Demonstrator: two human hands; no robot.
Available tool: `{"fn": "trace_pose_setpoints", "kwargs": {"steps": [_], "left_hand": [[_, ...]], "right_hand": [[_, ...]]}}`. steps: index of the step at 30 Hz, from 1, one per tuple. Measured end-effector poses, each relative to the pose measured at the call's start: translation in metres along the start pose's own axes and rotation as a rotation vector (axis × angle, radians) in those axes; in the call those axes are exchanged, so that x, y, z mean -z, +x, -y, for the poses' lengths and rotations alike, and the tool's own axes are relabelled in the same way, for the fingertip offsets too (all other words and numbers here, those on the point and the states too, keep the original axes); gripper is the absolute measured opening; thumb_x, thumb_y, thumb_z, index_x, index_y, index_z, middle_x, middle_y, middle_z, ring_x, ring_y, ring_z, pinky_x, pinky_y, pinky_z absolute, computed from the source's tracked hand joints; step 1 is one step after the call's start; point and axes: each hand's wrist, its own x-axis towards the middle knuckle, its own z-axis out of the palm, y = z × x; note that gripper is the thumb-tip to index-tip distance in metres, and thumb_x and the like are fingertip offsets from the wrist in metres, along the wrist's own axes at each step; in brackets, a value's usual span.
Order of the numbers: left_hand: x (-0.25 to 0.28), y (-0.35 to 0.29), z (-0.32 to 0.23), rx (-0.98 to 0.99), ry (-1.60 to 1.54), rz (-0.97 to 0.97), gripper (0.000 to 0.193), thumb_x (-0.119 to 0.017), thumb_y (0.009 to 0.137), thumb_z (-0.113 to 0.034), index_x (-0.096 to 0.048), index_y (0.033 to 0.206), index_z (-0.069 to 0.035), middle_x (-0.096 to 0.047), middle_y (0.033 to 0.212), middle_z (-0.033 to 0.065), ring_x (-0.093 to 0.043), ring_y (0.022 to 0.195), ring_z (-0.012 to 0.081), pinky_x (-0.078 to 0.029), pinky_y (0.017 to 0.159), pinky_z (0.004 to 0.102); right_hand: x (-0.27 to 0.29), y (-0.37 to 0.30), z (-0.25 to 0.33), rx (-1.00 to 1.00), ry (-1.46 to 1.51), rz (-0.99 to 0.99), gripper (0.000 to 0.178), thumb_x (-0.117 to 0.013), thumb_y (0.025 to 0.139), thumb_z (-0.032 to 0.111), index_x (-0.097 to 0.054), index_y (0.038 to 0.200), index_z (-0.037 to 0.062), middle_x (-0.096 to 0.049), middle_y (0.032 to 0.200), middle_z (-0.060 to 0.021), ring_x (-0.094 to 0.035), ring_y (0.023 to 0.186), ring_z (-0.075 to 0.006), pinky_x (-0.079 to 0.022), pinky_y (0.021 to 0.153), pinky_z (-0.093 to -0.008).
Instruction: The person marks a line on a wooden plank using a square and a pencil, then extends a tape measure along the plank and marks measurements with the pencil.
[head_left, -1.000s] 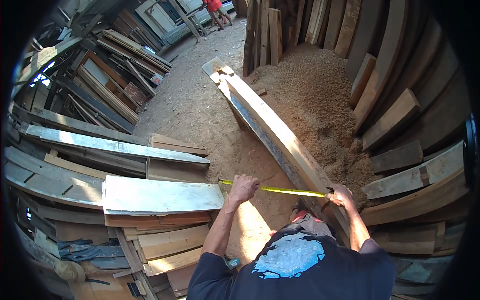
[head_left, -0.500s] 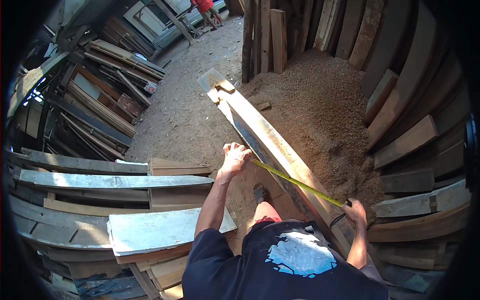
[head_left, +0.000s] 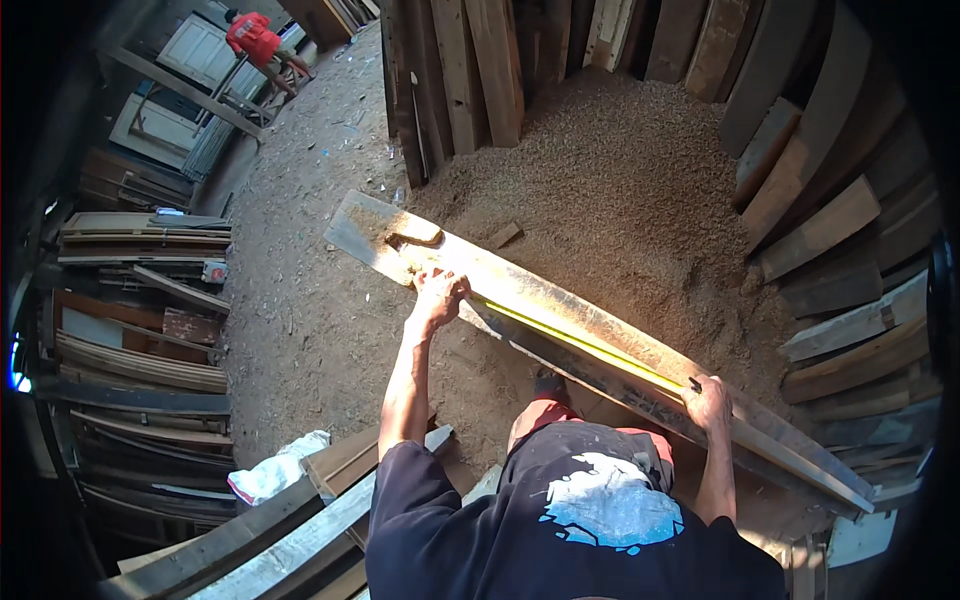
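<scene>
A long wooden plank (head_left: 570,302) runs diagonally from the upper left to the lower right in front of me, sunlit along its top. A yellow tape measure (head_left: 580,342) is stretched along the plank's near side between my hands. My left hand (head_left: 440,298) is closed on the tape near the plank's far end, beside a dark notch (head_left: 412,238). Farther down the plank, my right hand (head_left: 708,402) grips the tape's other end. A small black piece shows by that thumb; the fingers hide the rest of what is held.
A sawdust heap (head_left: 620,180) lies beyond the plank. Upright boards (head_left: 480,70) lean at the back and along the right. Stacked timber (head_left: 150,360) lines the left, with a white sack (head_left: 280,468) near the boards (head_left: 290,550) at lower left. A person in red (head_left: 255,42) stands far off.
My view has turned left. My left hand has moved toward the plank's far end, and the tape now lies along the plank instead of crossing over it.
</scene>
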Motion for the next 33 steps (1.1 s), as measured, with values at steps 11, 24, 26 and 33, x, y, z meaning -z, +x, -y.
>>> {"fn": "trace_pose_setpoints", "kwargs": {"steps": [11,24,26,33], "left_hand": [[0.001,0.057,0.075,-0.015,-0.194,-0.039,0.013,-0.073,0.079,-0.017,-0.068,0.091,-0.020,-0.062,0.099,0.0071,-0.053,0.103,0.0308,-0.039,0.090,0.0453],[0.002,0.064,0.094,-0.132,-0.398,-0.033,0.012,-0.075,0.075,-0.010,-0.068,0.085,-0.012,-0.068,0.086,0.0073,-0.059,0.089,0.0289,-0.047,0.083,0.0408],[0.004,0.066,0.094,-0.139,-0.410,-0.022,0.012,-0.075,0.075,-0.010,-0.068,0.085,-0.012,-0.068,0.086,0.0074,-0.059,0.089,0.0289,-0.048,0.083,0.0409],[0.005,0.065,0.094,-0.121,-0.407,-0.003,0.011,-0.074,0.076,-0.009,-0.069,0.085,-0.012,-0.069,0.086,0.0074,-0.059,0.089,0.0288,-0.048,0.082,0.0408]], "right_hand": [[-0.017,0.003,0.085,-0.118,-0.102,-0.007,0.030,-0.071,0.080,0.026,-0.070,0.101,0.0043,-0.068,0.101,-0.0242,-0.065,0.096,-0.0416,-0.052,0.081,-0.0497],[-0.018,-0.002,0.104,-0.188,-0.140,-0.004,0.033,-0.066,0.081,0.026,-0.071,0.106,0.0045,-0.068,0.100,-0.0260,-0.065,0.098,-0.0429,-0.052,0.086,-0.0489],[-0.018,-0.003,0.106,-0.217,-0.135,0.018,0.035,-0.066,0.081,0.027,-0.071,0.107,0.0038,-0.068,0.101,-0.0260,-0.065,0.098,-0.0426,-0.052,0.086,-0.0485],[-0.022,-0.004,0.100,-0.192,-0.128,-0.003,0.034,-0.067,0.081,0.027,-0.071,0.105,0.0039,-0.068,0.097,-0.0266,-0.066,0.096,-0.0434,-0.052,0.083,-0.0487]]}}
